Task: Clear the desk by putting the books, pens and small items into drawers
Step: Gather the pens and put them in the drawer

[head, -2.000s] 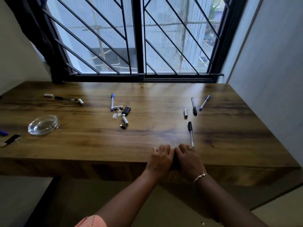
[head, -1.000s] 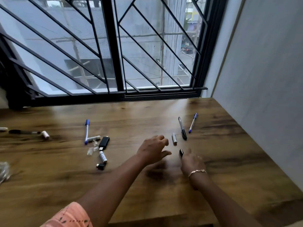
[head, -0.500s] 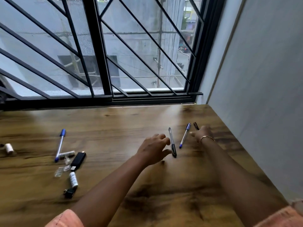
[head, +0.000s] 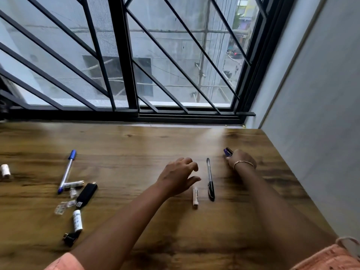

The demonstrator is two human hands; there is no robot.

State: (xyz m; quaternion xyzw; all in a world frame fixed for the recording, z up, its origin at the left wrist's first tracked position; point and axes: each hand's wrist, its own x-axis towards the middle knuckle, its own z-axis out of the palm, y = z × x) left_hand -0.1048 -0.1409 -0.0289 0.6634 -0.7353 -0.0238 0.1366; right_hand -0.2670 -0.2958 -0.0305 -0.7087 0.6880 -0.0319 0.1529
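Observation:
My right hand (head: pixel 241 160) is curled around pens near the desk's far right; a blue cap and a black tip (head: pixel 228 152) stick out past the fingers. My left hand (head: pixel 179 174) hovers over the wooden desk (head: pixel 136 149) with loosely curled fingers and holds nothing. Just right of it lies a black pen (head: pixel 210 180), and a small white cylinder (head: pixel 195 196) lies by the thumb. Further left are a blue pen (head: pixel 67 170), a black USB stick (head: pixel 86 193), another white cylinder (head: pixel 77 220) and small clear bits (head: pixel 63 206). No drawer is in view.
A barred window (head: pixel 124 75) runs along the desk's far edge. A grey wall (head: pixel 315 114) closes off the right side. A small black piece (head: pixel 70 238) and a white roll (head: pixel 5 170) lie at the left.
My right hand has taken the blue pen off the desk beside the black pen it held. My left hand has stayed close to the remaining black pen.

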